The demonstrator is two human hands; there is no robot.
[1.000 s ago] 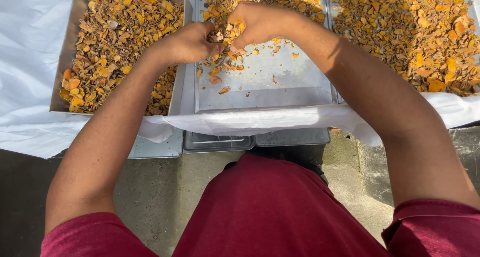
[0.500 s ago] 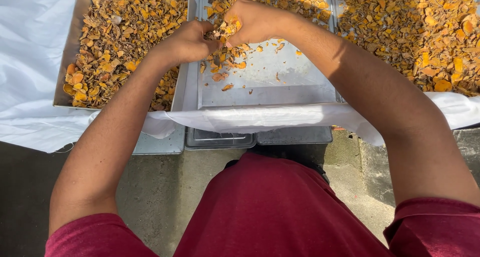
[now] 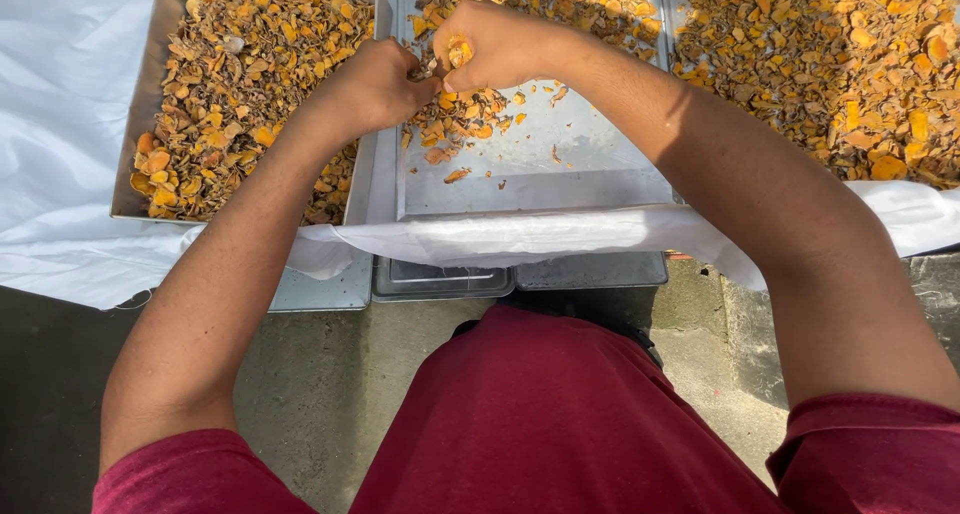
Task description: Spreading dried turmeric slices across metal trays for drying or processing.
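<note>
Right hand [image 3: 495, 44] grip unchanged on orange piece [image 3: 459, 50]; left hand [image 3: 375, 79] still alongside.

Trays are dull brushed metal, the middle tray [image 3: 540, 189] under the right hand [image 3: 495, 44] smooth and bare-ish. Dried orange chips [image 3: 250, 84] left of it look rough, crinkly, matt. White cloth [image 3: 60, 104] underneath, thin and slightly shiny.

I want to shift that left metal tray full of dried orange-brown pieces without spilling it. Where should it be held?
Probably by its raised rim: take the left tray with both hands on its two long side walls, coming down from above. It sits flat and heaped with loose dried pieces, so keeping it level matters. Its right wall lies beside the left hand.
</note>
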